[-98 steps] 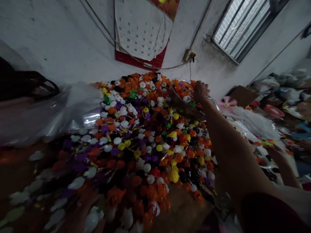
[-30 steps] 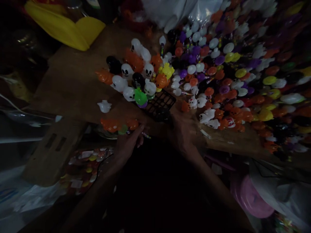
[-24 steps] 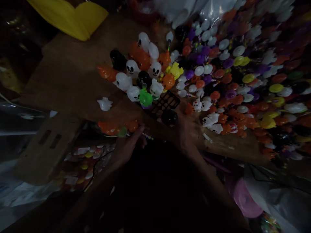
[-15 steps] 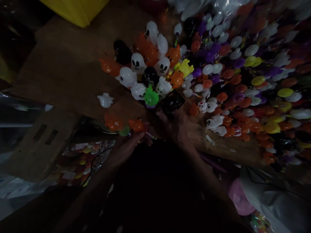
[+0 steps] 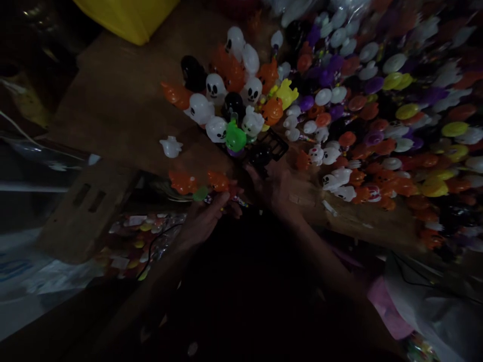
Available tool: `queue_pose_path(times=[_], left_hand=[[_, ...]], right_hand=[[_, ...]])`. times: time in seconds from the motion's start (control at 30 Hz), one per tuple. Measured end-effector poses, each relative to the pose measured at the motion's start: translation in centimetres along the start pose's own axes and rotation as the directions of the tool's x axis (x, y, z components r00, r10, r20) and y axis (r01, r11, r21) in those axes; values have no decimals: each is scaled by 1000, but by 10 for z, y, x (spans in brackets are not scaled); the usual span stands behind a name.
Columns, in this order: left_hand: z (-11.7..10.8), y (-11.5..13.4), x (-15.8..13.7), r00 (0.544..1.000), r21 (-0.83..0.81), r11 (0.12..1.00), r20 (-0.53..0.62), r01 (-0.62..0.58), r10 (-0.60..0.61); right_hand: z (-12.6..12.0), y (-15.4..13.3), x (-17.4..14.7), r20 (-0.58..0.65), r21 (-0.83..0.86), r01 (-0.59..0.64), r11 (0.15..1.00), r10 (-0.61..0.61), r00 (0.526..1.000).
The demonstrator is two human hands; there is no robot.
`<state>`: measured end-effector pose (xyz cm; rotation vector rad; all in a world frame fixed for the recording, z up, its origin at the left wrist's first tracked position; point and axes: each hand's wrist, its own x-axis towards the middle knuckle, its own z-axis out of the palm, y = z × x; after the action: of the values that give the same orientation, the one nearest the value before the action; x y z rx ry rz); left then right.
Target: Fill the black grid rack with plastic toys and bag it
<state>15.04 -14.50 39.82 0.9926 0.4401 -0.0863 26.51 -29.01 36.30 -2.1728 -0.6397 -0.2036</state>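
Note:
My left hand (image 5: 206, 217) is closed around thin tubes filled with small coloured pieces. Orange figure tops (image 5: 218, 181) and a green round cap (image 5: 200, 193) stick out from it. My right hand (image 5: 277, 187) has its fingers curled at a glossy black figure top (image 5: 260, 154), beside the black slotted rack (image 5: 279, 146). Its fingertips are dim, and the grip seems closed on that black top. White ghost (image 5: 215, 89), orange, black and green (image 5: 236, 137) figure tops stand clustered just beyond, over the rack. A loose white ghost top (image 5: 171, 146) lies to the left.
A brown board (image 5: 113, 95) forms the work surface. Many figure-topped tubes (image 5: 362, 110) crowd the right side. A yellow container (image 5: 139, 20) stands at the upper left. Below left are a slotted wooden piece (image 5: 86, 211) and a bag of coloured items (image 5: 132, 241).
The black figure top at my right fingers has shifted slightly left, showing more of the rack's slots. My left hand keeps hold of the orange-topped tubes. The whole view has shifted slightly.

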Motion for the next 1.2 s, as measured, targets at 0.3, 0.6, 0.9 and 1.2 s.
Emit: queue_pose_path(times=[0.3,0.6,0.9,1.2], left_hand=[[-4,-8,10,1000,-19,1000,-18,23,-24],[-2,-9,9,1000,12,999,0,-31,31],[16,6,-13,972,111,977,-128,-183,196],[28,-11,-23,927,400,898,-232,-185,295]], right_hand=[[3,3,-3,-19,-22,75,997,-76,997],[5,5,-1,137,-63,46,997,-37,990],[-39,-17,-8,79,17,30,999,-31,996],[-61,-56,-47,339,332,-40,943,-80,937]])
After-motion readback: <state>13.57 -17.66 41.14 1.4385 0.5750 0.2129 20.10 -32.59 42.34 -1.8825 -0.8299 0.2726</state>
